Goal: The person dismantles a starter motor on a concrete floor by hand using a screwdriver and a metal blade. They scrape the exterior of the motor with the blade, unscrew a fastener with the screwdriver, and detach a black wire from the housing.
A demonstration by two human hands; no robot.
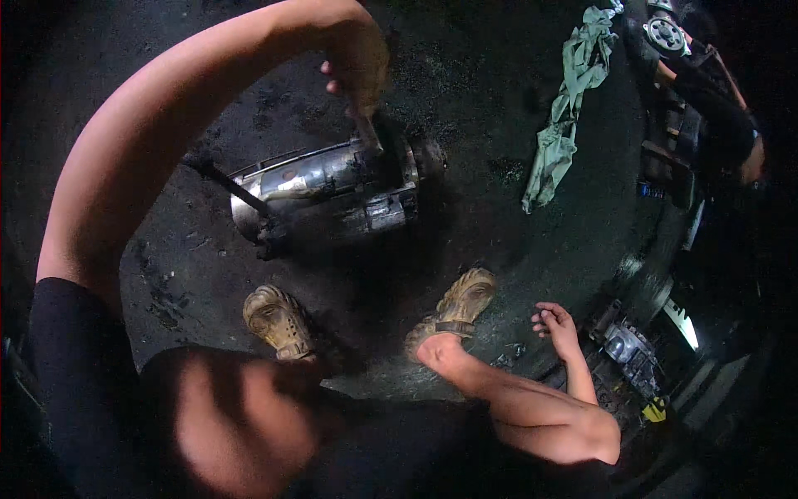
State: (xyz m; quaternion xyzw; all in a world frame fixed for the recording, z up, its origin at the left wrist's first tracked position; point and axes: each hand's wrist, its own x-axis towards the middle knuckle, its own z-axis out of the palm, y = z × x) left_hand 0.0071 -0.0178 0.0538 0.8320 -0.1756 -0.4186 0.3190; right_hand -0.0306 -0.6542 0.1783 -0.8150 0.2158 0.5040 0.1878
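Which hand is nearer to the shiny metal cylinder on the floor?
The left. The left hand is close by the far side of the metal cylinder; the right hand is well away, out beyond the right shoe.

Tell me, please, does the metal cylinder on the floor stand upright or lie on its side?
On its side: the metal cylinder stretches lengthwise along the dark floor, one round end toward the left.

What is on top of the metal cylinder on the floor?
The left hand holds a tool over the metal cylinder, near its right end; a dark bar slants across its left end. The surface behind the tool is covered.
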